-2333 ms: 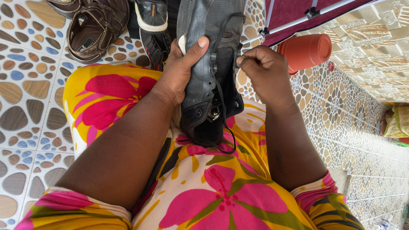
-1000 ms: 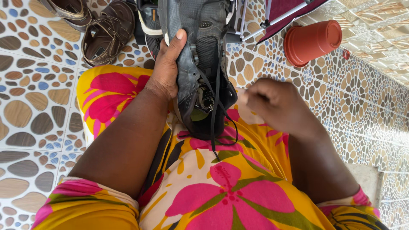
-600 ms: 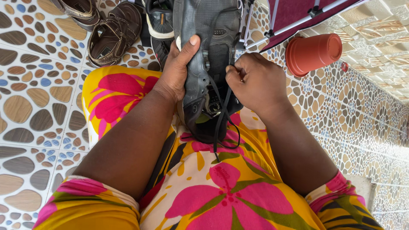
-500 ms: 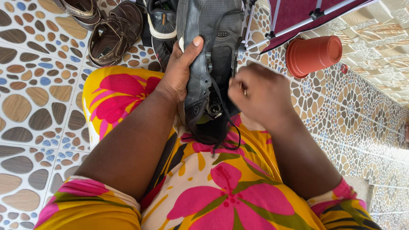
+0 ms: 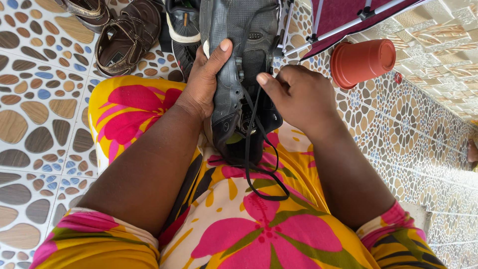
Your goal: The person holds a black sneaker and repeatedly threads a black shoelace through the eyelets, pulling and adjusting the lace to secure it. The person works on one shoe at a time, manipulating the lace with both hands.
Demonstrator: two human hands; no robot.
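Shoe (image 5: 244, 65) clasped by left hand (image 5: 206, 74); right hand (image 5: 298, 94) pinches lace (image 5: 247, 144).

Two hands are in view, the left hand (image 5: 201, 82) and the right hand (image 5: 298, 97). One dark grey shoe (image 5: 244, 60) with one black lace (image 5: 251, 149). On the tiled floor (image 5: 30, 99): two brown sandals (image 5: 127, 35), one black-and-white sneaker (image 5: 183, 27), one terracotta pot (image 5: 363, 62).

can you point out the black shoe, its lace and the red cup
black shoe (image 5: 238, 30): head view, on the grey-black upper near the toe
lace (image 5: 247, 149): head view, on the black strand hanging over the shoe's opening
red cup (image 5: 363, 61): head view, on the side wall of the cup lying on the tiles
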